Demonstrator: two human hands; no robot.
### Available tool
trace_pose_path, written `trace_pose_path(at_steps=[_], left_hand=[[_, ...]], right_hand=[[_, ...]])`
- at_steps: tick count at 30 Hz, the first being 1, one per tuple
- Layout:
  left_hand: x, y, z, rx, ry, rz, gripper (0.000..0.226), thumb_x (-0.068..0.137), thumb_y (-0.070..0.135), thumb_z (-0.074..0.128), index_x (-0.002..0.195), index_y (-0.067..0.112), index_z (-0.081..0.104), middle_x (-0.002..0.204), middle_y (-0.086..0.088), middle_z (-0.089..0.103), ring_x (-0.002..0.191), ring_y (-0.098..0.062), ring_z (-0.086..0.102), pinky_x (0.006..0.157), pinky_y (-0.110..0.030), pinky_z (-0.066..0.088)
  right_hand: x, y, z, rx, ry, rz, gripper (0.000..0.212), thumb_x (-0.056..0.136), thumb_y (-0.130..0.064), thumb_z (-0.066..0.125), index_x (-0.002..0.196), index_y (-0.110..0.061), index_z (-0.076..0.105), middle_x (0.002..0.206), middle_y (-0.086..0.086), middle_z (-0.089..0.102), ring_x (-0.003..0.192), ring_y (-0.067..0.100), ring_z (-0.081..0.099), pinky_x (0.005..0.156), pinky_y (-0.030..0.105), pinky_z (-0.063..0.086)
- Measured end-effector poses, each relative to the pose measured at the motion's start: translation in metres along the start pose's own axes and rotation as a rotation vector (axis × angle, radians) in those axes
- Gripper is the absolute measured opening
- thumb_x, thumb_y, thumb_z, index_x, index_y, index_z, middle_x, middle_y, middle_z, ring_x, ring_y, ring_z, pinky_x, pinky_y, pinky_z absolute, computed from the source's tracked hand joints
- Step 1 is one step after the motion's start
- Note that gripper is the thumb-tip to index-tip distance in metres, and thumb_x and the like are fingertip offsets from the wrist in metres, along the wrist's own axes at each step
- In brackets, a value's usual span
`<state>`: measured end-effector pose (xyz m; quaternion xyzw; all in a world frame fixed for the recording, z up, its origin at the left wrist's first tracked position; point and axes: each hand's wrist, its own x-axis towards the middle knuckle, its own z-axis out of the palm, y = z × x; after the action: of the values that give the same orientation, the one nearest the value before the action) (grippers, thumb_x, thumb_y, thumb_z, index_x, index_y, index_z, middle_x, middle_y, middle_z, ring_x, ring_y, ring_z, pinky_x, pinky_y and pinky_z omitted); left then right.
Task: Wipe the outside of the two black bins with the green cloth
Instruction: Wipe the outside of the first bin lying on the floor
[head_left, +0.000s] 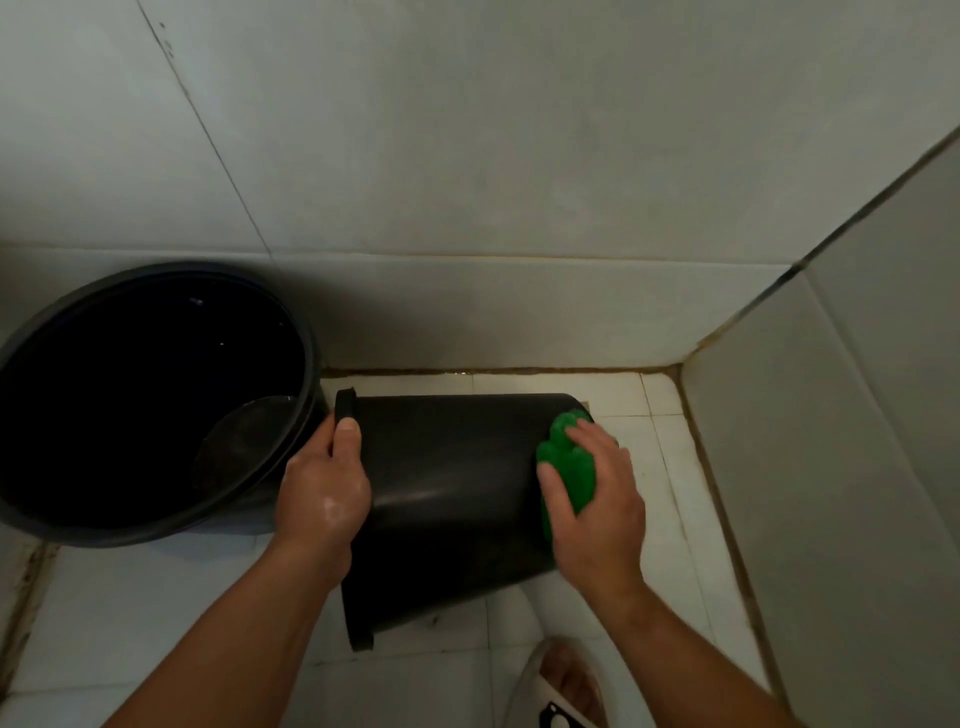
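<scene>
A: Small black bin (452, 467)?
B: On its side on the floor (519, 384), near the far right corner, rim end pointing left.
A: Large black bin (130, 389)?
B: Far left of the floor, just beside the small one.
A: Hands?
B: Left hand (324, 488) fingers (347, 431) clenched round the small bin's rim. Right hand (597, 499) grasping the green cloth (569, 457), pressing it on the bin's side at the base end.

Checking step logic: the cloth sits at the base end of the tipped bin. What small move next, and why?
Probably the right hand should drag the green cloth along the small bin toward its rim: the cloth sits at the base end, the left hand grips the rim, and the wall between is uncovered.
</scene>
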<state>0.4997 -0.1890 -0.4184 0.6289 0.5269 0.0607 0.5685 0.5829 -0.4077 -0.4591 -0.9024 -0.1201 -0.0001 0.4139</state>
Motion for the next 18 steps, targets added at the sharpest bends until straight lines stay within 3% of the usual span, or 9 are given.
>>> trace_pose_path(at_steps=[2,4,7,10,12,14,16,18], left_hand=[[-0.001,-0.003,-0.001,-0.012,0.006,0.007,0.05,0.108,0.049,0.04,0.153,0.029,0.048,0.149,-0.006,0.054,0.138,-0.03,0.049,0.118,-0.054,0.039],[-0.005,-0.005,-0.002,-0.005,0.01,0.015,0.05,0.107,0.051,0.04,0.151,0.03,0.05,0.148,-0.006,0.055,0.136,-0.031,0.051,0.116,-0.056,0.04],[-0.014,-0.004,0.0,-0.005,0.04,0.04,0.049,0.107,0.049,0.039,0.15,0.028,0.052,0.147,-0.005,0.056,0.135,-0.03,0.051,0.116,-0.054,0.04],[-0.016,-0.004,0.001,-0.056,0.083,0.028,0.047,0.108,0.046,0.041,0.147,0.026,0.056,0.14,-0.004,0.059,0.13,-0.028,0.054,0.112,-0.047,0.043],[-0.012,-0.005,0.001,-0.102,0.089,0.024,0.048,0.105,0.046,0.044,0.145,0.025,0.059,0.141,-0.003,0.062,0.132,-0.026,0.057,0.114,-0.048,0.044],[-0.009,-0.007,0.001,-0.141,0.065,-0.008,0.05,0.103,0.049,0.046,0.145,0.026,0.058,0.141,-0.004,0.063,0.131,-0.026,0.058,0.114,-0.051,0.045],[-0.008,-0.007,0.001,-0.151,0.039,-0.019,0.051,0.102,0.052,0.046,0.147,0.028,0.056,0.143,-0.004,0.062,0.133,-0.028,0.057,0.115,-0.053,0.044],[-0.01,-0.004,0.001,-0.121,0.045,-0.004,0.049,0.105,0.05,0.043,0.148,0.028,0.055,0.146,-0.003,0.058,0.135,-0.028,0.053,0.117,-0.053,0.04]], right_hand=[[0.028,-0.016,0.002,-0.082,-0.077,0.02,0.04,0.091,-0.046,0.065,0.127,-0.031,0.058,0.125,-0.012,0.06,0.12,0.012,0.055,0.103,0.035,0.044],[0.06,-0.03,0.002,-0.196,-0.193,0.07,0.037,0.09,-0.053,0.064,0.12,-0.032,0.061,0.109,-0.01,0.064,0.106,0.016,0.06,0.088,0.03,0.046],[0.084,-0.06,0.012,-0.36,-0.341,0.088,0.042,0.088,-0.062,0.06,0.115,-0.029,0.062,0.106,-0.002,0.069,0.101,0.023,0.064,0.085,0.034,0.048],[0.05,-0.088,0.041,-0.331,-0.374,-0.174,0.043,0.088,-0.057,0.061,0.118,-0.027,0.062,0.115,-0.001,0.068,0.108,0.021,0.061,0.097,0.034,0.045],[0.009,-0.094,0.05,-0.208,-0.445,-0.381,0.049,0.089,-0.053,0.063,0.131,-0.028,0.057,0.135,-0.006,0.059,0.128,0.013,0.05,0.117,0.037,0.03],[-0.015,-0.078,0.042,-0.125,-0.535,-0.523,0.055,0.089,-0.051,0.063,0.139,-0.029,0.051,0.149,-0.008,0.048,0.143,0.007,0.035,0.125,0.039,0.012],[-0.019,-0.048,0.024,-0.124,-0.514,-0.554,0.058,0.09,-0.054,0.063,0.141,-0.033,0.048,0.154,-0.011,0.043,0.147,0.004,0.028,0.125,0.043,0.01],[-0.008,-0.024,0.003,-0.132,-0.398,-0.401,0.056,0.089,-0.057,0.06,0.139,-0.036,0.048,0.151,-0.014,0.045,0.145,0.003,0.03,0.124,0.047,0.016]])
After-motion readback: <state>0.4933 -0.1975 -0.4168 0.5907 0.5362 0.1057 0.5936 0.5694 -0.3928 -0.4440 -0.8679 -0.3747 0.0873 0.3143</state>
